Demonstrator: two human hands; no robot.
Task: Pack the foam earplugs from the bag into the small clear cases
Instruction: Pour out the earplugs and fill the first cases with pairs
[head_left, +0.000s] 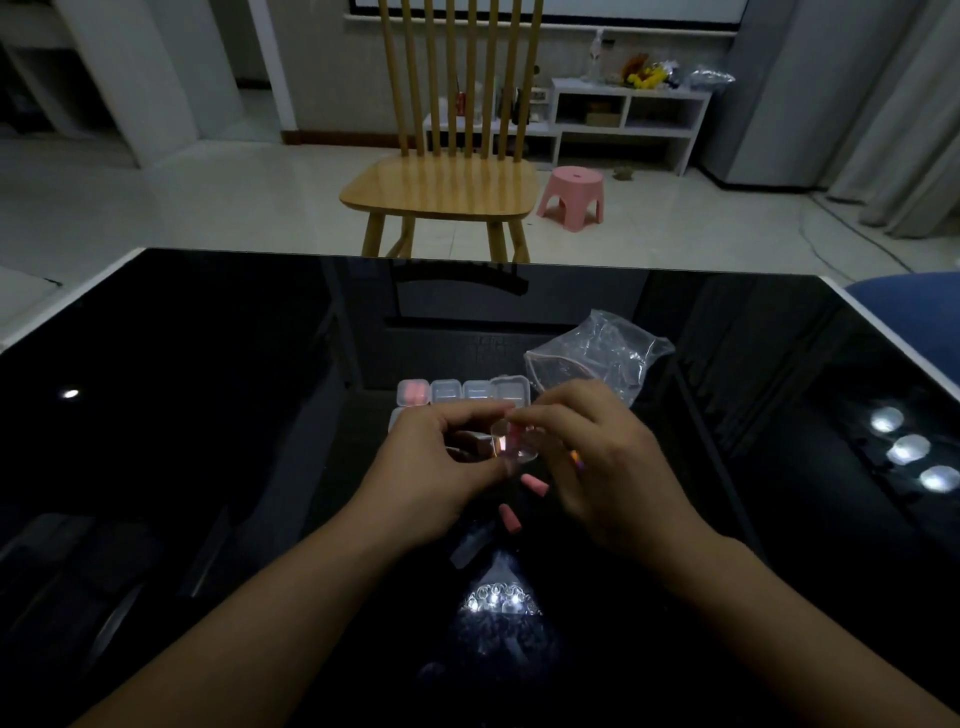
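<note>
My left hand (441, 467) holds a small clear case (511, 444) above the black table. My right hand (602, 462) pinches a pink earplug (515, 430) at the case's opening. Two loose pink earplugs lie on the table below the hands, one (535, 484) between them and one (510, 517) nearer me. Behind the hands stands a row of clear cases (462, 391); the leftmost case (414, 392) has pink earplugs inside. The clear plastic bag (597, 358) lies crumpled at the back right and looks empty.
The glossy black table (208, 415) reflects ceiling lights (909, 449). A wooden chair (447, 176) stands past the far edge, a pink stool (571, 195) beside it. A blue seat (914, 312) shows at the right edge.
</note>
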